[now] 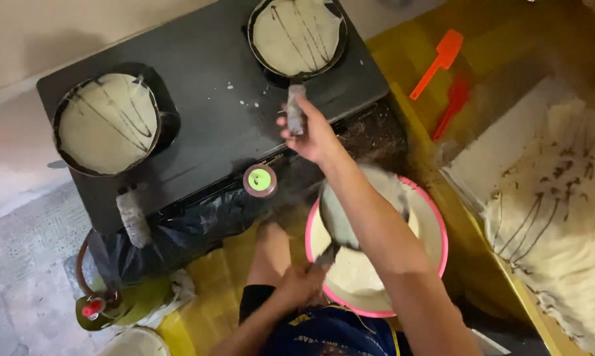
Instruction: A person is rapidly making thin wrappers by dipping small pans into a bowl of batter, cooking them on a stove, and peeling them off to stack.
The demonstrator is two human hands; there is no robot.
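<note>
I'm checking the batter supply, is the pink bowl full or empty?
Neither: the pink bowl holds pale batter below its rim. The left hand holds a ladle over it.

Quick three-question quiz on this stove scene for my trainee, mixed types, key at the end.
1. True or false: the right hand grips the handle of the far pan.
2. What does the left hand hold over the pink bowl? A) ladle B) spatula C) bottle
3. How many pans sit on the stove?

Key: 1 true; 2 A, the ladle; 3 two, the other being the near pan.
</note>
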